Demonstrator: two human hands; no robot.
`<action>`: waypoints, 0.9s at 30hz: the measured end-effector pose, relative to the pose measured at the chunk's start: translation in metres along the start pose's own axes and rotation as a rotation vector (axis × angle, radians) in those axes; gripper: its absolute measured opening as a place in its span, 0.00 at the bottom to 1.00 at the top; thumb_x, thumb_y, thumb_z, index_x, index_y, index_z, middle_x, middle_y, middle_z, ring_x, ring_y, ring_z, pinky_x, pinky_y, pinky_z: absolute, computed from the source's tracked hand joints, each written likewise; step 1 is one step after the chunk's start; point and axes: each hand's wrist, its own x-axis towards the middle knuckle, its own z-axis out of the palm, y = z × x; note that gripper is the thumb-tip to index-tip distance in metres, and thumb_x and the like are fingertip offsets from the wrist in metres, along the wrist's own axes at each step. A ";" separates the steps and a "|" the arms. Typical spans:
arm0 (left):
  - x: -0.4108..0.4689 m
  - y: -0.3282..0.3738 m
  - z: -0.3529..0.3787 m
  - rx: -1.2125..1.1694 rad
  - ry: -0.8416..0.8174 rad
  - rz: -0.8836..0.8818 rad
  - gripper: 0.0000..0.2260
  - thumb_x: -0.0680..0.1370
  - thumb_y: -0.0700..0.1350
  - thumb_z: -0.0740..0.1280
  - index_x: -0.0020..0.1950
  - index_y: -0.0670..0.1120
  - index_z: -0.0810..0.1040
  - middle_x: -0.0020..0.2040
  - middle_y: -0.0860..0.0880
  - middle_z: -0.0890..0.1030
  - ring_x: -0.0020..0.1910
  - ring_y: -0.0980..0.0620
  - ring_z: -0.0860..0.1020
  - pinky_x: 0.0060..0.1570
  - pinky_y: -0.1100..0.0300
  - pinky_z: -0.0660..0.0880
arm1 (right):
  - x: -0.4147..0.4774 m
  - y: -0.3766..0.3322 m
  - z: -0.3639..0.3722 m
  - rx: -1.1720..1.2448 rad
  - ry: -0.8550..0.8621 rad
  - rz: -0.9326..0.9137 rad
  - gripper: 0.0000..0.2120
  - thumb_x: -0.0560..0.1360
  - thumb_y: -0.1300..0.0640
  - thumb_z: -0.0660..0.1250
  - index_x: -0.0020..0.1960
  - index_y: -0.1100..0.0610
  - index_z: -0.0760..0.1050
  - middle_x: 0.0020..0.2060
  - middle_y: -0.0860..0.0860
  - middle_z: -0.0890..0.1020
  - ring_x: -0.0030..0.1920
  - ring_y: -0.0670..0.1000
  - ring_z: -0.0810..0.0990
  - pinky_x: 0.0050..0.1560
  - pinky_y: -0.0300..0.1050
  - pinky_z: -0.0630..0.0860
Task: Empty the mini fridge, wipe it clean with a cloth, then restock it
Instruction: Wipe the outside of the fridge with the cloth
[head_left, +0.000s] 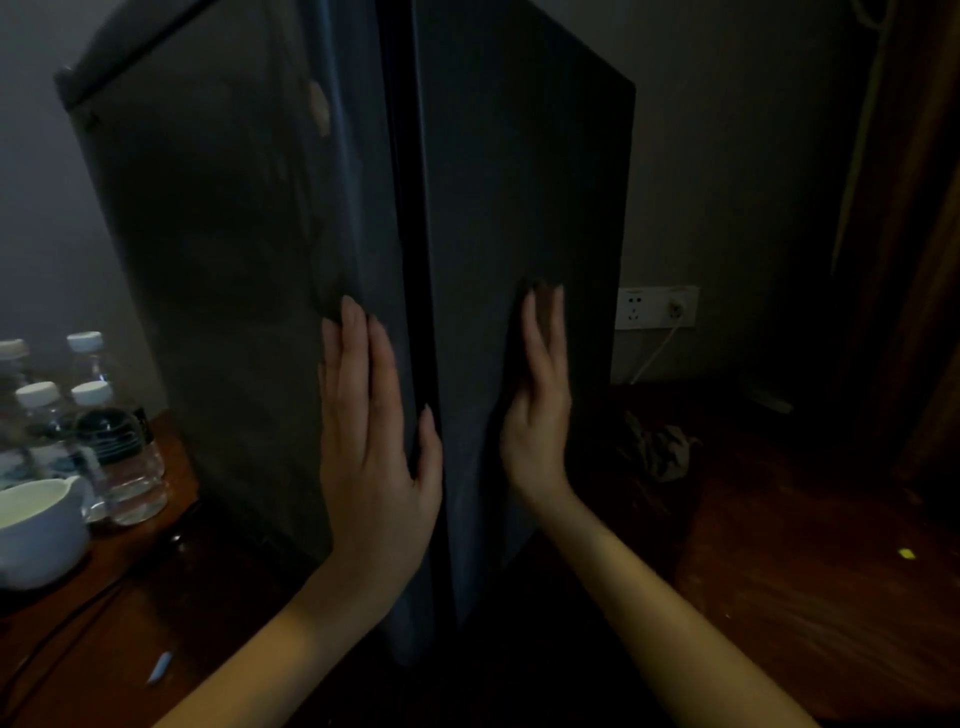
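Left hand: The left hand (374, 447) is pressing flat, fingers straight, against the glossy front panel of the mini fridge (234, 234), gripping nothing.
Right hand: The right hand (537, 415) is lying flat and open-fingered against the adjoining side panel, also gripping nothing.
Mini fridge: It is standing on the wooden table (805, 545), one corner turned toward the camera. The dark seam between the two panels is appearing closed, and the interior is staying hidden.
Emptying: Four water bottles (111, 441) are standing outside the fridge at its left, behind a white cup (36, 530). That is suggesting the emptying is done, or the restocking is not.
Wiping: A crumpled cloth (657, 449) is lying on the table right of the fridge, well apart from both hands. Whether the inside is already wiped cannot be told.
Remaining: Judging by the bottles outside, restocking at least is still waiting, and the door is needing opening first.
Background: A wall socket (657, 307) with a pale cable plugged in is showing behind the fridge.
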 end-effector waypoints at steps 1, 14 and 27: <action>0.000 0.000 0.000 -0.003 0.003 0.004 0.30 0.78 0.34 0.64 0.76 0.37 0.52 0.77 0.41 0.51 0.78 0.46 0.47 0.76 0.49 0.51 | 0.003 0.015 -0.001 -0.006 0.046 0.057 0.36 0.73 0.80 0.51 0.77 0.57 0.57 0.79 0.52 0.50 0.78 0.48 0.48 0.77 0.41 0.48; -0.001 0.001 -0.001 -0.017 0.015 -0.011 0.31 0.78 0.37 0.64 0.76 0.39 0.51 0.77 0.48 0.49 0.78 0.51 0.46 0.76 0.56 0.49 | -0.044 -0.020 0.004 0.101 -0.128 -0.071 0.30 0.78 0.75 0.53 0.77 0.58 0.57 0.79 0.50 0.50 0.78 0.51 0.47 0.77 0.46 0.48; -0.002 -0.001 0.001 -0.124 0.044 0.003 0.24 0.81 0.36 0.55 0.76 0.38 0.51 0.77 0.49 0.50 0.78 0.48 0.49 0.76 0.49 0.52 | -0.119 -0.019 0.014 0.108 -0.161 -0.046 0.29 0.81 0.67 0.53 0.79 0.52 0.51 0.78 0.44 0.51 0.78 0.52 0.50 0.76 0.45 0.52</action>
